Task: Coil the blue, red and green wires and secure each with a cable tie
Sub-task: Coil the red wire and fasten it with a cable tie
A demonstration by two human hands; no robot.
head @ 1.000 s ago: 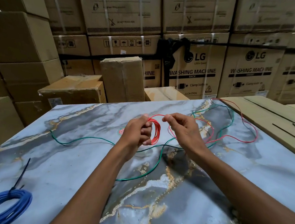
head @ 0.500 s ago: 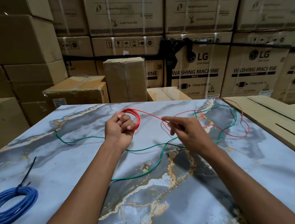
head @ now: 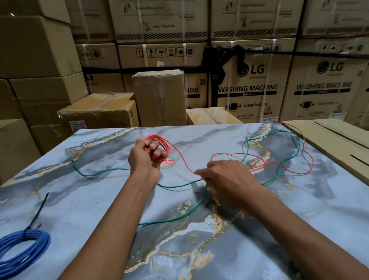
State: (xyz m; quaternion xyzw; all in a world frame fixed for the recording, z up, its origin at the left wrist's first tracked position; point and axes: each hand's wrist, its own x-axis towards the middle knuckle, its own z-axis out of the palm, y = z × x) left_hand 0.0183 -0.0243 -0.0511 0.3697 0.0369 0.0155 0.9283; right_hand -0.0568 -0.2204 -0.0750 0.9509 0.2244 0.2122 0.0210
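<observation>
The left hand (head: 146, 159) curls its fingers through the small coil of red wire (head: 159, 148), raised at 12 o'clock over the marbled tabletop (head: 85, 209). The right hand (head: 227, 178) pinches the loose red strand at 3 o'clock. Both forearms reach forward. The green wire (head: 101, 173) lies loose; the tied blue wire (head: 13, 252) sits at 8 o'clock. Cartons (head: 256, 88) read "LG WASHING MACHINE".

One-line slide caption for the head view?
Left hand holds red wire coil, right hand feeds slack; blue coil tied.

Dim warehouse light, soft shadows under arms on tabletop (head: 86, 198); hands motion-blurred, far boxes (head: 249, 89) soft, wide-angle edge bending.
</observation>
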